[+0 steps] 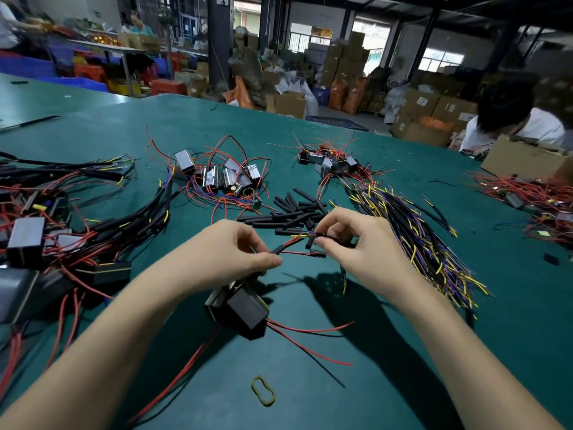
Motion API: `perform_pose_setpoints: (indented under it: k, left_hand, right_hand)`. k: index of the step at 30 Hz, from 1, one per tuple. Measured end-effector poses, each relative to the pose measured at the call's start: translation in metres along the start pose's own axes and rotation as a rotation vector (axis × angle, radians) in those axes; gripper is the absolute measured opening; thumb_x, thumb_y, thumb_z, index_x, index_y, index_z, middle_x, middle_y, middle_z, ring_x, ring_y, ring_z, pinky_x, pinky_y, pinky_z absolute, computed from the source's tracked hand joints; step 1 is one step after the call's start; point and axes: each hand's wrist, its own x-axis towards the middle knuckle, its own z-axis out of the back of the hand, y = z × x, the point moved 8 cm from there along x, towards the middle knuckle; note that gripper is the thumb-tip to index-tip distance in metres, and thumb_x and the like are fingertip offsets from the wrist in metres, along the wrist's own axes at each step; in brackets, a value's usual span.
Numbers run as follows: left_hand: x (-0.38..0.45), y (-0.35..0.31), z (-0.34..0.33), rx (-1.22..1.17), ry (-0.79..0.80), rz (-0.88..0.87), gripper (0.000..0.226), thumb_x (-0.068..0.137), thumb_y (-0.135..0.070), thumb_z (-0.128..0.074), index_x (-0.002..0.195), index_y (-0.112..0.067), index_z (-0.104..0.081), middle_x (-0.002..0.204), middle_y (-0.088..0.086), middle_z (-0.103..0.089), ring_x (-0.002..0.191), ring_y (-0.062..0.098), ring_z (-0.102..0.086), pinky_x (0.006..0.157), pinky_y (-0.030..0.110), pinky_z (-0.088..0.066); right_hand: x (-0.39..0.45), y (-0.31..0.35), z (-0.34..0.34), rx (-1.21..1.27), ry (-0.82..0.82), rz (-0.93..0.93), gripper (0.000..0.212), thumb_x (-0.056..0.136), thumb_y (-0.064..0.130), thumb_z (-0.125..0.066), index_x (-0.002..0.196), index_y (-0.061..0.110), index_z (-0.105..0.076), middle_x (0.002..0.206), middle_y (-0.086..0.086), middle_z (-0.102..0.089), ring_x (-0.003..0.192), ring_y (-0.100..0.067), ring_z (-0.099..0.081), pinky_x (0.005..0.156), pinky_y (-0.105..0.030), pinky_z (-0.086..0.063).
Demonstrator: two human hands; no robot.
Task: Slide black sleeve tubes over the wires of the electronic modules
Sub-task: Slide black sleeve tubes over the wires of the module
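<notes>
My left hand [238, 256] pinches a bundle of red and dark wires [291, 242] that rises from a black electronic module [245, 308] hanging just under that hand. My right hand [356, 240] pinches a short black sleeve tube [333, 238] at the wire tips, where yellow and blue strands poke out. A thin red wire [297, 252] runs between the two hands. A loose pile of black sleeve tubes [291, 212] lies on the green table just beyond my fingers.
Sleeved modules lie heaped at the left [62, 231]. Bare modules with red wires sit at centre back [223, 178] and further right [331, 159]. A sheaf of yellow and blue wires [415, 243] spreads to the right. A yellow rubber band [263, 395] lies near me. A person [514, 119] sits beside a cardboard box [527, 159].
</notes>
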Motion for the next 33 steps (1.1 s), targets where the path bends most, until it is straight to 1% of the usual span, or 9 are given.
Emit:
perform_pose_setpoints:
  k: [6,10,12,16,19,22,26,29,33]
  left_hand:
    - [0.002,-0.003,0.004,-0.066,-0.095,-0.041,0.013,0.074,-0.031,-0.078,0.076,-0.022,-0.069,0.071,-0.006,-0.072,0.065,0.007,-0.062,0.073,0.027,-0.051]
    - [-0.002,-0.016,0.004,0.043,-0.217,-0.143,0.018,0.069,-0.027,-0.082,0.067,-0.027,-0.064,0.064,-0.013,-0.064,0.056,-0.004,-0.056,0.058,0.009,-0.043]
    - [-0.006,-0.022,0.004,0.159,-0.275,-0.177,0.022,0.072,-0.028,-0.080,0.063,-0.033,-0.060,0.065,-0.017,-0.058,0.061,-0.001,-0.053,0.063,0.021,-0.046]
    - [-0.013,-0.032,0.004,0.254,-0.338,-0.272,0.019,0.079,-0.030,-0.071,0.067,-0.036,-0.057,0.068,-0.018,-0.054,0.068,0.006,-0.050,0.069,0.033,-0.051]
    - [-0.016,-0.039,0.001,0.247,-0.324,-0.349,0.010,0.081,-0.029,-0.067,0.074,-0.033,-0.062,0.079,-0.013,-0.060,0.077,0.011,-0.054,0.073,0.036,-0.051]
    - [-0.015,-0.042,-0.005,0.181,-0.303,-0.410,0.004,0.080,-0.022,-0.069,0.077,-0.025,-0.067,0.079,-0.007,-0.064,0.075,0.012,-0.056,0.074,0.036,-0.050]
    - [-0.011,-0.039,-0.008,-0.034,-0.256,-0.364,0.008,0.078,-0.016,-0.074,0.074,-0.020,-0.068,0.062,-0.015,-0.060,0.058,-0.005,-0.051,0.058,0.006,-0.037]
    - [-0.006,-0.035,-0.012,-0.196,-0.143,-0.294,0.009,0.077,-0.022,-0.076,0.072,-0.021,-0.068,0.063,-0.012,-0.065,0.057,-0.002,-0.052,0.058,0.010,-0.040]
    - [0.000,-0.023,-0.018,-0.308,0.006,-0.164,0.004,0.086,-0.022,-0.067,0.085,-0.018,-0.068,0.079,0.000,-0.074,0.067,0.006,-0.056,0.063,0.016,-0.043]
  right_hand:
    - [0.001,0.006,0.003,-0.149,0.011,0.038,0.002,0.082,0.027,-0.072,0.083,0.028,-0.070,0.076,0.011,-0.062,0.076,-0.011,-0.058,0.073,-0.039,-0.050]
    - [0.000,0.013,0.003,-0.276,0.019,0.065,0.006,0.085,0.029,-0.069,0.089,0.030,-0.074,0.085,0.012,-0.063,0.084,-0.007,-0.059,0.066,-0.025,-0.042]
    - [0.001,0.018,0.001,-0.377,0.041,0.078,0.010,0.088,0.032,-0.065,0.093,0.032,-0.073,0.089,0.012,-0.062,0.087,-0.006,-0.058,0.062,-0.022,-0.034]
    - [0.002,0.030,-0.001,-0.507,0.115,0.136,0.010,0.091,0.033,-0.057,0.098,0.031,-0.064,0.085,0.013,-0.059,0.089,-0.014,-0.056,0.065,-0.027,-0.035]
    - [0.003,0.038,0.001,-0.574,0.175,0.176,0.005,0.088,0.033,-0.056,0.091,0.030,-0.058,0.074,0.016,-0.050,0.082,-0.014,-0.053,0.063,-0.027,-0.031]
    - [0.004,0.036,0.009,-0.569,0.230,0.164,0.004,0.085,0.033,-0.059,0.088,0.031,-0.061,0.069,0.020,-0.049,0.072,-0.005,-0.047,0.061,-0.025,-0.029]
    - [0.001,0.027,0.017,-0.397,0.239,0.126,0.007,0.086,0.031,-0.062,0.087,0.028,-0.068,0.073,0.016,-0.057,0.068,0.000,-0.049,0.068,-0.028,-0.043]
    - [-0.005,0.023,0.021,-0.260,0.186,0.100,0.010,0.089,0.027,-0.063,0.083,0.023,-0.070,0.073,0.011,-0.063,0.069,-0.008,-0.055,0.069,-0.034,-0.048]
    - [-0.012,0.020,0.021,-0.144,0.163,0.094,0.009,0.088,0.014,-0.066,0.079,0.015,-0.069,0.067,0.008,-0.063,0.063,-0.002,-0.052,0.062,-0.011,-0.037]
